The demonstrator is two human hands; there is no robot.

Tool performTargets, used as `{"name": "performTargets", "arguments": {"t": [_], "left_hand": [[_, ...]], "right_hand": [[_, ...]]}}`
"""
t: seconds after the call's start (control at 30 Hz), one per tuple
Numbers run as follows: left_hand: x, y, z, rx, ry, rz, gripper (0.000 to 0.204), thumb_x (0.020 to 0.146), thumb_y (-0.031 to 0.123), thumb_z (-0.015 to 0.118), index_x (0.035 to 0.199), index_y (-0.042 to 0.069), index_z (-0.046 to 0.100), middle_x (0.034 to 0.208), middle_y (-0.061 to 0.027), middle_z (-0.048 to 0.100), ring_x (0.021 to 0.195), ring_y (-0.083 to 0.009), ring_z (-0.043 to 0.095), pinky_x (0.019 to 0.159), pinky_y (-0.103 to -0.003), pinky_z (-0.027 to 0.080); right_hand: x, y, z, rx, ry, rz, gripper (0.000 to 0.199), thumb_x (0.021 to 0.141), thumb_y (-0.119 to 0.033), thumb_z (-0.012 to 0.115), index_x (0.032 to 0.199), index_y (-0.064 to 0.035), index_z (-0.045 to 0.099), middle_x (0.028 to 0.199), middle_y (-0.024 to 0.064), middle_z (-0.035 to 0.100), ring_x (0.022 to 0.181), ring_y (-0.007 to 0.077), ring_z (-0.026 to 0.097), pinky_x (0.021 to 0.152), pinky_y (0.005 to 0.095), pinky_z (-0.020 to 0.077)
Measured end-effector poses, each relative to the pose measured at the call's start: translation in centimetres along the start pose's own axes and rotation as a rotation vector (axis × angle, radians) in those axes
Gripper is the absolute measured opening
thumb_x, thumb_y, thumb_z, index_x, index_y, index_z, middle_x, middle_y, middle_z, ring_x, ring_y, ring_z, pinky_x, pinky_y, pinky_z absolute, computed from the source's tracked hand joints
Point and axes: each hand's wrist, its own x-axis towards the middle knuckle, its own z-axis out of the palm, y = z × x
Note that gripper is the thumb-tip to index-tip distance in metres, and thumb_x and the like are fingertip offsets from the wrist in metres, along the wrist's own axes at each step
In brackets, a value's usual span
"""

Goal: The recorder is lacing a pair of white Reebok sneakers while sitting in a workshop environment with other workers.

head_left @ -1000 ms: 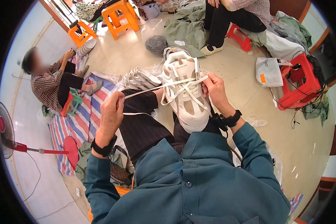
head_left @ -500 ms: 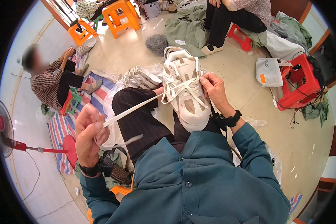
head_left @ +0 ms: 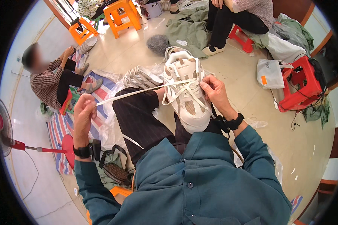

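A white and beige sneaker [head_left: 194, 120] rests toe toward me on my thighs, its laces partly threaded and crossing over the tongue. My left hand [head_left: 84, 109], out to the left, is closed in a pinch on a white shoelace [head_left: 127, 93]. The lace runs taut from that hand to the upper eyelets. A loose lace end [head_left: 132, 141] shows over my left thigh. My right hand [head_left: 215, 91] is closed at the sneaker's right side, thumb and fingertips gripping the edge by the eyelets. Whether a bit of lace is also between them is hidden.
Another sneaker [head_left: 142, 78] lies on clear plastic beyond my left knee. A fan [head_left: 33, 149] stands at the left, near a seated person [head_left: 47, 80]. A red stool [head_left: 302, 84] with cables and a white bag [head_left: 269, 73] are at the right. Grey-green cloth [head_left: 187, 33] lies ahead.
My left hand has moved left and up, drawing the lace farther out at a flatter angle. The loose lace end has swung down. My right hand has stayed nearly in place.
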Motion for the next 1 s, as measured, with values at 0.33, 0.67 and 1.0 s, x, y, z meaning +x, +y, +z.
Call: {"name": "performTargets", "arguments": {"t": [0.33,0.67,1.0], "left_hand": [[4.6,-3.3,4.1,1.159,0.223,0.593,0.023,0.076,0.002,0.056,0.098,-0.002,0.061,0.093,-0.0174,0.066,0.093,-0.03,0.062,0.081,-0.037,0.048],[1.7,-4.6,21.6,0.771,-0.093,0.675,0.019,0.071,0.009,0.069,0.088,0.004,0.06,0.082,-0.011,0.059,0.082,-0.0303,0.059,0.07,-0.04,0.048],[3.7,-5.2,23.5,0.861,-0.151,0.616,0.013,0.076,0.007,0.062,0.087,0.002,0.056,0.079,-0.0124,0.058,0.079,-0.0302,0.059,0.069,-0.04,0.047]], "right_hand": [[-2.3,-4.1,1.2,-0.497,-0.143,-0.255,0.016,0.082,-0.016,0.068,0.087,-0.003,0.061,0.078,0.0086,0.059,0.063,0.0203,0.058,0.06,0.0312,0.0467],[-0.7,-4.5,1.3,-0.535,-0.173,-0.194,0.01,0.086,-0.012,0.059,0.084,-0.0027,0.056,0.072,0.01,0.061,0.063,0.0273,0.06,0.059,0.0364,0.0472],[2.9,-1.8,0.0,0.205,-0.238,0.199,0.01,0.094,-0.014,0.058,0.088,-0.0061,0.054,0.066,-0.0032,0.053,0.053,0.0039,0.046,0.049,0.0197,0.0402]]}}
